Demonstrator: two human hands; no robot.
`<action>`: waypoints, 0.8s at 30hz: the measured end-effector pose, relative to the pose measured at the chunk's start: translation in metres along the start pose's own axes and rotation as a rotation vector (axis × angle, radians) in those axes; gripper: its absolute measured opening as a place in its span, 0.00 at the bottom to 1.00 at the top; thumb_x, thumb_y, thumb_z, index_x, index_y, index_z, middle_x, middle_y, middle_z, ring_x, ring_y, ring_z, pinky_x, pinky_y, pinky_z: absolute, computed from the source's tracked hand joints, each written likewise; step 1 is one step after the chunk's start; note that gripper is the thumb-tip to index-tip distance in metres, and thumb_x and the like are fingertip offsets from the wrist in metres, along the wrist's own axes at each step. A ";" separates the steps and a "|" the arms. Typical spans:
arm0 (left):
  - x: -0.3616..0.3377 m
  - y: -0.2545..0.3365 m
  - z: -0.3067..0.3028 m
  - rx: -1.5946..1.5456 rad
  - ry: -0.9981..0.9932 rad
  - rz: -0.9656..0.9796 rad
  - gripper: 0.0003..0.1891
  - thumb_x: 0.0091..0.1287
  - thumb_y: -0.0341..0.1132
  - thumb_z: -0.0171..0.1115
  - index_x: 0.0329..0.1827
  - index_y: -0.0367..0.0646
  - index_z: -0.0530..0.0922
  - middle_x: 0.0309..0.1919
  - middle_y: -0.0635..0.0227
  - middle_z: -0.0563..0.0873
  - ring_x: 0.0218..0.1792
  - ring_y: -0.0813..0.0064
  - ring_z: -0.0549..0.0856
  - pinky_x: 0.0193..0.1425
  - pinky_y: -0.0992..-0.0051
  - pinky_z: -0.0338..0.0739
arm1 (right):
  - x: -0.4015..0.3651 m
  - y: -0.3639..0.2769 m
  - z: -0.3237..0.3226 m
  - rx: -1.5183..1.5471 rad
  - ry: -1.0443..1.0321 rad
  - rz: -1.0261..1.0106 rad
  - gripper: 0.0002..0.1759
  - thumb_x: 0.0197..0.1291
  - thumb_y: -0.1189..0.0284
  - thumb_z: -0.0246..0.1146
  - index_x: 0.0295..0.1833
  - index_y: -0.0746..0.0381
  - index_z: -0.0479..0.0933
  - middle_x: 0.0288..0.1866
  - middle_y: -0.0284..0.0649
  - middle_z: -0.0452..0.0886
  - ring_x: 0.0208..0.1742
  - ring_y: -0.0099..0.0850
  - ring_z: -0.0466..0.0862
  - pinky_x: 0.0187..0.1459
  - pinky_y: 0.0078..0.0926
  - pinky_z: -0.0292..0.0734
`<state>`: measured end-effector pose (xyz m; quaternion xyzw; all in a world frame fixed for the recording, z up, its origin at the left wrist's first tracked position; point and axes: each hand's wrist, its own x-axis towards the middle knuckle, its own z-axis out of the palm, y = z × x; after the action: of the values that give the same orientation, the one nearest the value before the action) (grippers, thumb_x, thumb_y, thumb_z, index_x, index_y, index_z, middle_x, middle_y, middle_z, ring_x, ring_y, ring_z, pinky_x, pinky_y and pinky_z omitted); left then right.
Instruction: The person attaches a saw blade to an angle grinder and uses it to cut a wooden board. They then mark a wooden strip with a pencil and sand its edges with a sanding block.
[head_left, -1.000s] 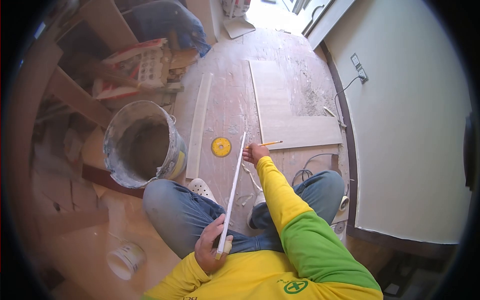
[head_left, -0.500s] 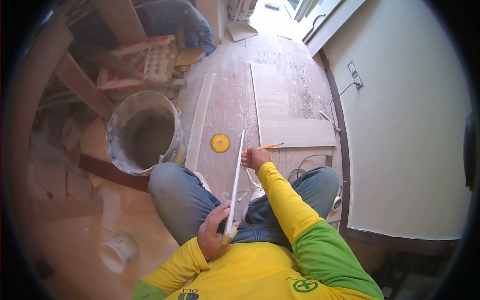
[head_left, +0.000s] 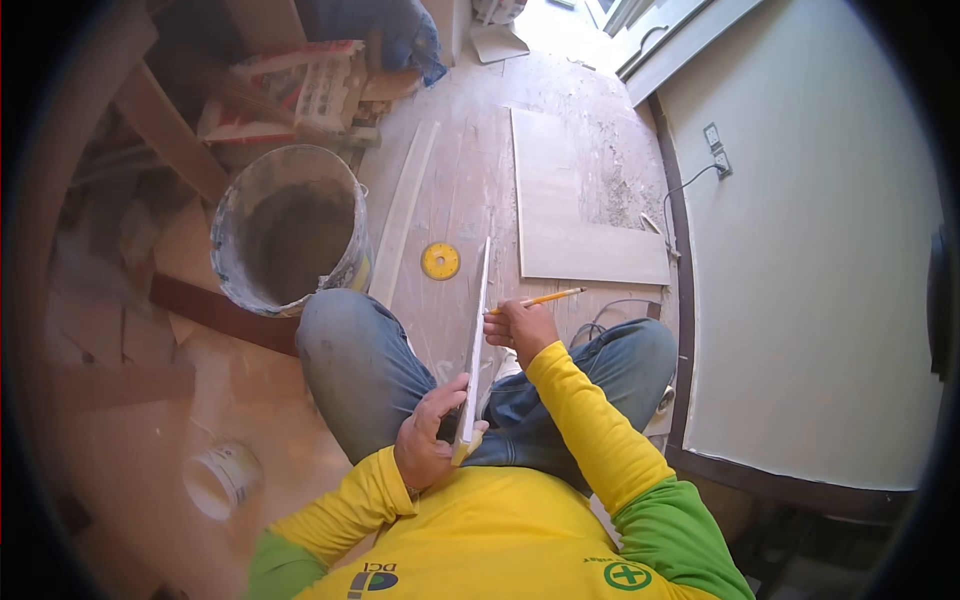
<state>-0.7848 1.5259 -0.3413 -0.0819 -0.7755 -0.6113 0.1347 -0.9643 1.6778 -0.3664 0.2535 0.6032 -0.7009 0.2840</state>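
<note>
A thin pale board or tile (head_left: 476,350) stands on edge between my knees, its narrow side facing up. My left hand (head_left: 432,432) grips its near end, thumb on one side and fingers on the other. Beside its far half, my right hand (head_left: 523,328) pinches a yellow pencil (head_left: 556,296) that points out to the right. The fingertips of that hand are close to the board's right face; whether they touch it is unclear. Beyond the board, a yellow round disc (head_left: 440,261) lies on the floor.
A large bucket of grey material (head_left: 357,245) stands at the left. An L-shaped pale panel (head_left: 600,252) and a long strip (head_left: 405,215) lie on the floor ahead. A small white tub (head_left: 222,480) is lower left. A cord (head_left: 690,184) runs from the right wall's outlet.
The view has tilted, so the floor items appear higher. My right hand with the pencil has moved slightly nearer to me along the board. My left hand keeps its hold.
</note>
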 end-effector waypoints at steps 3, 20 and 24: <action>0.001 0.000 0.000 0.018 0.001 0.018 0.32 0.54 0.28 0.77 0.60 0.41 0.68 0.61 0.47 0.78 0.59 0.53 0.82 0.60 0.67 0.78 | -0.024 -0.006 0.004 -0.034 -0.015 -0.017 0.11 0.68 0.69 0.57 0.44 0.68 0.75 0.35 0.46 0.85 0.32 0.33 0.87 0.34 0.28 0.86; 0.006 0.006 -0.003 0.069 -0.043 0.110 0.35 0.54 0.25 0.76 0.64 0.44 0.67 0.63 0.49 0.75 0.60 0.60 0.81 0.61 0.70 0.79 | -0.122 -0.012 0.009 -0.042 -0.091 -0.051 0.12 0.66 0.68 0.58 0.42 0.69 0.76 0.36 0.46 0.85 0.33 0.31 0.87 0.36 0.26 0.85; 0.004 0.004 -0.002 0.062 -0.049 0.085 0.34 0.54 0.28 0.76 0.63 0.44 0.67 0.63 0.50 0.76 0.61 0.57 0.80 0.63 0.68 0.77 | -0.142 -0.013 0.010 -0.031 -0.124 -0.048 0.12 0.68 0.69 0.58 0.43 0.69 0.76 0.36 0.45 0.85 0.35 0.31 0.87 0.37 0.25 0.85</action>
<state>-0.7870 1.5245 -0.3356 -0.1254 -0.7929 -0.5787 0.1439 -0.8731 1.6823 -0.2563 0.1908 0.6010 -0.7125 0.3076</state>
